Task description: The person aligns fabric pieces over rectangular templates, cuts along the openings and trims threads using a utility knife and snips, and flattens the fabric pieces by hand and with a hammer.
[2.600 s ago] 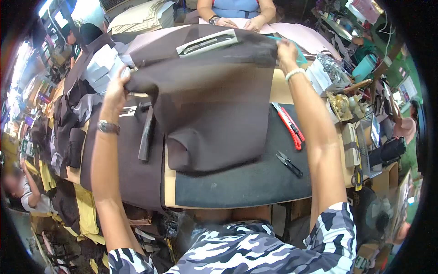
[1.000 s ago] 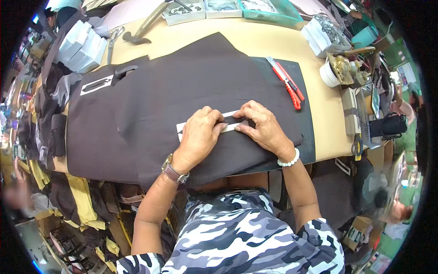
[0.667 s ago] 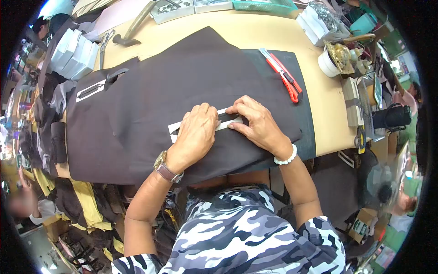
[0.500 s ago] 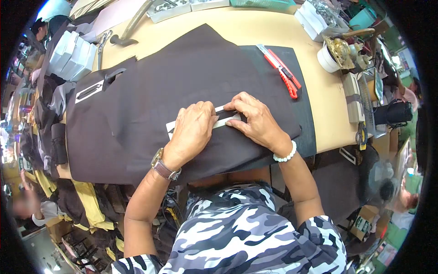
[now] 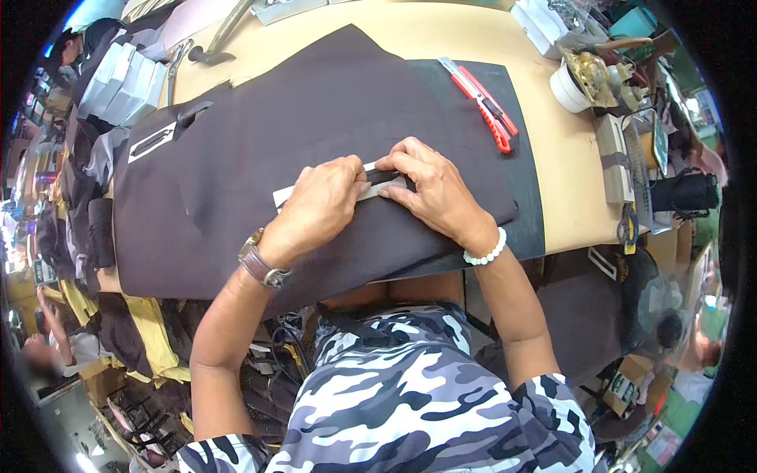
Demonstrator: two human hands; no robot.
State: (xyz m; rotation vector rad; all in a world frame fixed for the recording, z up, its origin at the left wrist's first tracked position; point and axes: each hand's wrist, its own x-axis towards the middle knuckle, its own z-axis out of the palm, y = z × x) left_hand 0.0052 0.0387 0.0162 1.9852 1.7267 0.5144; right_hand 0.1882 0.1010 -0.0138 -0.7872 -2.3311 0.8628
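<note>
Dark brown cloth (image 5: 260, 142) lies spread over the table in front of me. On it is a narrow white frame (image 5: 281, 197) with a long slot and dark cloth showing inside. My left hand (image 5: 322, 197) is closed, its fingers and thumb pinching the frame and the cloth at the slot. Across from it, my right hand (image 5: 434, 189) pinches the frame's right end between thumb and curled fingers. The fingertips hide part of the frame. A second white slotted frame (image 5: 151, 143) lies on the cloth at the left.
A red utility knife (image 5: 487, 114) lies on a dark green mat (image 5: 530, 181) at the right. Scissors (image 5: 177, 67) and a hammer (image 5: 211, 56) rest at the back left, near white boxes (image 5: 122, 87). A white cup (image 5: 569, 91) stands back right.
The whole view has shifted a little, so the table sits higher in it. Both hands keep their pinch on the frame, with only slight finger movement.
</note>
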